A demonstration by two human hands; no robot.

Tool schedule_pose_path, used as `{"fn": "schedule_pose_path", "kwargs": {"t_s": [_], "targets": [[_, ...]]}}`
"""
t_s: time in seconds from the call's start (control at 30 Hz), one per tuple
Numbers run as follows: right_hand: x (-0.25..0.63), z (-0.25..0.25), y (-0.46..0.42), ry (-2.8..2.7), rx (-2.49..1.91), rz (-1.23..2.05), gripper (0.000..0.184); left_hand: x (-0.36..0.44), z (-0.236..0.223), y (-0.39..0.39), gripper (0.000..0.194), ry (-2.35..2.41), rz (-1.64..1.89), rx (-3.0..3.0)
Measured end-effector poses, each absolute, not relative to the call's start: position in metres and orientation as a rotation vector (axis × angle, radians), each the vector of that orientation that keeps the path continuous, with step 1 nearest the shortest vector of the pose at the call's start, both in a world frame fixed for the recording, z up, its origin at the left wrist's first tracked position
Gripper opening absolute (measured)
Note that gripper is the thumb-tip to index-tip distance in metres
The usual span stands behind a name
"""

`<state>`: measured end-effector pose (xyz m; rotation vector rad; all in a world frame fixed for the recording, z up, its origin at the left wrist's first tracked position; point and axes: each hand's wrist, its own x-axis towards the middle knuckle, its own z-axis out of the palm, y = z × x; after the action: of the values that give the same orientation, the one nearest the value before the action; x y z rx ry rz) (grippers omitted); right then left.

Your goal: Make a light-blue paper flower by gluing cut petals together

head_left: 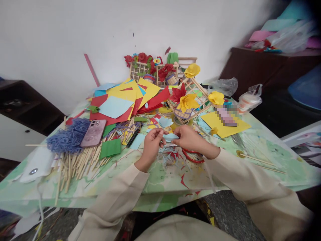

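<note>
My left hand [150, 145] and my right hand [190, 138] meet over the middle of the table, both pinching a small light blue paper piece [171, 137] between their fingertips. A light blue paper flower [164, 122] lies just beyond the hands. Red-handled scissors [192, 156] rest on the table under my right wrist. Red and blue paper scraps [173, 156] lie scattered below the hands.
Coloured paper sheets [125, 100] are piled behind. A phone [93, 133] lies on blue yarn [67, 137] over wooden sticks [75, 164] at left. Wooden lattice frames with red and yellow paper flowers [188, 100] stand at the back. Plastic bags [247, 100] sit right.
</note>
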<state>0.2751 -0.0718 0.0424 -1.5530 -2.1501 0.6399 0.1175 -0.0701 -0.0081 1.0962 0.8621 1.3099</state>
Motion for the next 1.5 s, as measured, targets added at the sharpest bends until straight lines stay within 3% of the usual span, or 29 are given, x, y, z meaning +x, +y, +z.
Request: {"fn": "schedule_pose_path", "kwargs": {"t_s": [0.6,1.03,1.5], "targets": [[0.263,0.022,-0.076,-1.577,-1.168,1.067,0.023,0.122,-0.008,-0.070,0.024,0.848,1.293,0.929],[0.271,0.035,-0.079,-1.652,-1.273,0.611,0.016,0.116,0.007,-0.072,0.005,0.732,1.033,0.551],[0.264,0.029,-0.066,-1.978,-1.318,-0.008,0.018,0.115,0.003,-0.074,0.015,0.691,1.035,0.658]]}}
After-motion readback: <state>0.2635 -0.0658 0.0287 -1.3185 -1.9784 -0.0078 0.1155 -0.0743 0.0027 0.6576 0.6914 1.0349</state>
